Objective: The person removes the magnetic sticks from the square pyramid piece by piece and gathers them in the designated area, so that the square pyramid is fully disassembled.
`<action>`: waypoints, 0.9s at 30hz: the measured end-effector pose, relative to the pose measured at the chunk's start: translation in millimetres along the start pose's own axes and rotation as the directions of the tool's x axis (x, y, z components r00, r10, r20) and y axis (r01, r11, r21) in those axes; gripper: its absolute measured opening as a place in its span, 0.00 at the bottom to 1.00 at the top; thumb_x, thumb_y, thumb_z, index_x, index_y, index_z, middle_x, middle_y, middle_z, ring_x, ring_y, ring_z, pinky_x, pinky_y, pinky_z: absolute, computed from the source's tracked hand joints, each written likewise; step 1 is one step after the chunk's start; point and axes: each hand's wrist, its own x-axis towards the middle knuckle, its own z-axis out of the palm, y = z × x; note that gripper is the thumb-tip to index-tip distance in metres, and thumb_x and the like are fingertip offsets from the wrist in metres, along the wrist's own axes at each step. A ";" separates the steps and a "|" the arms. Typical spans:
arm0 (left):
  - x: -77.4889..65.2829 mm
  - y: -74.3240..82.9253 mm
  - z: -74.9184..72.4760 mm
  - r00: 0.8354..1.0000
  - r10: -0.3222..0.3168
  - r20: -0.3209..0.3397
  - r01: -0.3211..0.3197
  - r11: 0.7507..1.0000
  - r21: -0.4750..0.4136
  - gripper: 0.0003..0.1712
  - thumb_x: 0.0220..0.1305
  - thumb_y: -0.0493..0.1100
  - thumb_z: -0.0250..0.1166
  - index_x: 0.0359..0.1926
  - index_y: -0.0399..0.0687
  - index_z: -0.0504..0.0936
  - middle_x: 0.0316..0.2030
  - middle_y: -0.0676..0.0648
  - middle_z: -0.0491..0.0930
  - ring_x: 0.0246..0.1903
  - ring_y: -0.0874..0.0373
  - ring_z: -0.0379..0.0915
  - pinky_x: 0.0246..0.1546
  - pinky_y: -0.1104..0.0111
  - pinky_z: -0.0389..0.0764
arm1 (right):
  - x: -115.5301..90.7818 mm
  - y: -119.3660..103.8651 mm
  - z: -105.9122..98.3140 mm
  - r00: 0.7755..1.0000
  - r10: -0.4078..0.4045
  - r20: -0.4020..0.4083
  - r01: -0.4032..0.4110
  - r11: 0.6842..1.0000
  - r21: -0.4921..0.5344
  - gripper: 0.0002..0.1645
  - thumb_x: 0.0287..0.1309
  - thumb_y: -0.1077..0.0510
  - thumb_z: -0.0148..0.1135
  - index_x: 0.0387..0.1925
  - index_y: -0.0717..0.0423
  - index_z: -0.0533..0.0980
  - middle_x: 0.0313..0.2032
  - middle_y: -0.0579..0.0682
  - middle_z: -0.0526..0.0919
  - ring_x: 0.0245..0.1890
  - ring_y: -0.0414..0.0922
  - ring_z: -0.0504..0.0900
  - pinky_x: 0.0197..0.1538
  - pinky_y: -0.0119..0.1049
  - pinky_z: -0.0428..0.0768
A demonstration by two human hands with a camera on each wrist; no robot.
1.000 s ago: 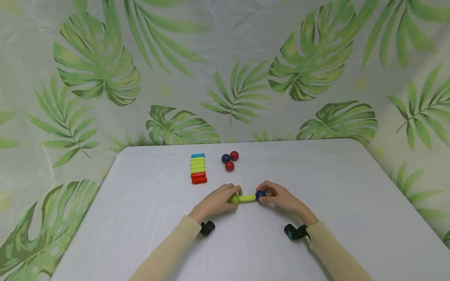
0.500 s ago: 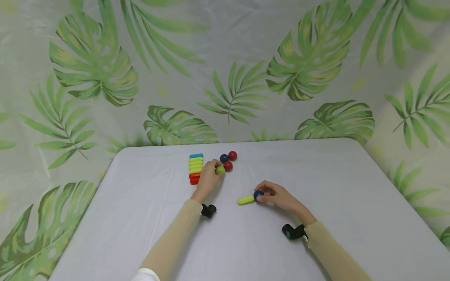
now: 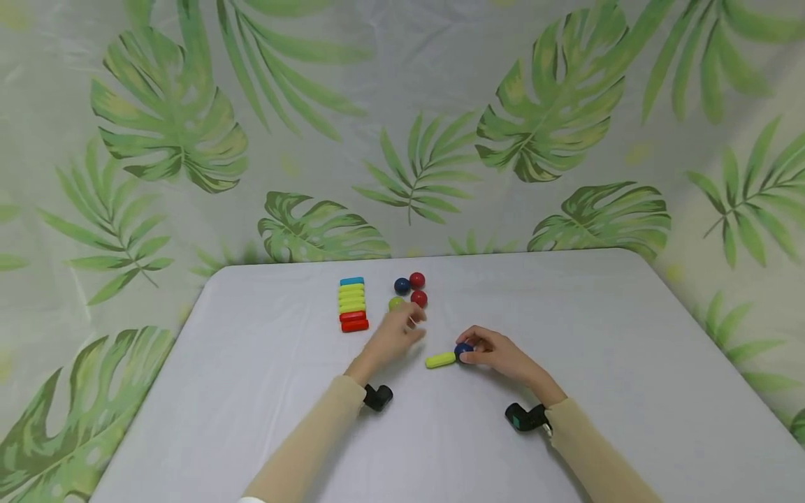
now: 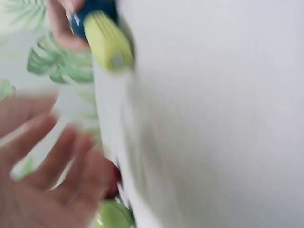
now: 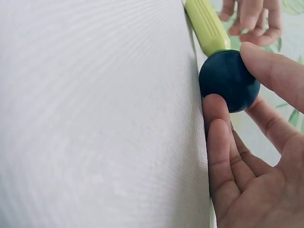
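My right hand (image 3: 499, 353) pinches a dark blue ball (image 5: 229, 80) between thumb and fingers, low at the table. A ribbed yellow-green stick (image 3: 440, 360) joins onto that ball and points left; its free end shows a grey square in the left wrist view. My left hand (image 3: 393, 334) holds nothing, its fingers loosely bent and blurred, between the stick and a loose green ball (image 3: 395, 303). That green ball sits just behind the left fingers, partly covered by them in the head view.
Behind the green ball lie two red balls (image 3: 417, 281) and another blue ball (image 3: 402, 286). To their left, a column of short sticks holds a blue one (image 3: 352, 281), several yellow-green ones (image 3: 351, 298) and two red ones (image 3: 355, 325). A leaf-patterned cloth (image 3: 415, 140) hangs behind the white table (image 3: 566, 300).
My left hand pulled the green ball off the stick's left end, carried it back to the other balls and let it go. It has since come forward and right. The right hand stayed put.
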 end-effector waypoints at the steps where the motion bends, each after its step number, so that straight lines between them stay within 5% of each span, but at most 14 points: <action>1: -3.6 5.3 3.8 0.995 0.036 0.090 -0.035 0.999 -0.010 0.14 0.62 0.36 0.64 0.48 0.44 0.75 0.45 0.46 0.74 0.46 0.54 0.70 0.48 0.65 0.74 | 0.0 0.7 -0.4 1.000 -0.003 -0.002 0.003 1.000 0.003 0.17 0.60 0.54 0.64 0.49 0.57 0.75 0.42 0.52 0.77 0.34 0.46 0.72 0.40 0.39 0.71; 3: -9.4 13.6 12.6 0.971 0.070 0.227 -0.073 0.997 0.003 0.14 0.62 0.37 0.65 0.48 0.47 0.75 0.42 0.50 0.75 0.42 0.58 0.71 0.45 0.69 0.74 | 0.2 0.3 -0.4 1.000 0.001 -0.002 -0.001 1.000 0.009 0.16 0.61 0.57 0.63 0.49 0.58 0.75 0.42 0.54 0.77 0.35 0.47 0.73 0.41 0.41 0.71; 6: -13.6 21.4 23.4 0.963 0.070 0.261 -0.098 0.990 0.099 0.14 0.60 0.37 0.66 0.46 0.52 0.75 0.38 0.53 0.75 0.38 0.61 0.70 0.42 0.71 0.73 | 0.4 -2.1 1.4 1.000 0.000 0.002 0.000 1.000 0.022 0.16 0.61 0.58 0.63 0.49 0.59 0.75 0.42 0.55 0.77 0.35 0.48 0.74 0.42 0.42 0.71; 11: -14.7 23.1 28.0 0.979 0.076 0.188 -0.111 0.977 0.182 0.11 0.60 0.36 0.66 0.42 0.51 0.78 0.32 0.53 0.76 0.33 0.61 0.72 0.36 0.71 0.74 | 0.2 -0.8 3.0 1.000 -0.001 -0.004 0.001 1.000 0.020 0.16 0.60 0.54 0.64 0.47 0.55 0.76 0.39 0.50 0.77 0.33 0.46 0.73 0.40 0.39 0.70; 17: -17.3 11.7 20.4 0.985 0.073 0.158 -0.079 0.996 0.031 0.09 0.58 0.34 0.67 0.40 0.48 0.81 0.32 0.55 0.78 0.33 0.63 0.72 0.38 0.73 0.75 | 0.6 -1.7 3.1 1.000 0.011 -0.010 -0.011 1.000 0.020 0.16 0.59 0.53 0.65 0.47 0.55 0.76 0.39 0.51 0.77 0.33 0.47 0.73 0.40 0.39 0.71; 22: -31.7 -0.6 -4.1 0.996 0.031 0.089 -0.027 0.998 -0.051 0.08 0.59 0.35 0.67 0.39 0.48 0.80 0.35 0.55 0.79 0.37 0.61 0.74 0.42 0.69 0.76 | 1.4 -2.4 2.0 0.999 0.027 -0.029 -0.027 1.000 0.007 0.18 0.60 0.53 0.64 0.48 0.58 0.75 0.39 0.52 0.76 0.33 0.46 0.73 0.37 0.37 0.71; 27: -47.3 -18.5 -37.7 0.992 -0.091 -0.083 0.092 0.996 0.012 0.09 0.55 0.31 0.69 0.35 0.45 0.80 0.34 0.52 0.79 0.37 0.56 0.74 0.43 0.63 0.76 | 7.7 -7.3 0.7 0.991 0.085 -0.104 -0.083 0.996 0.021 0.26 0.60 0.54 0.65 0.54 0.64 0.70 0.40 0.56 0.76 0.30 0.45 0.75 0.34 0.36 0.74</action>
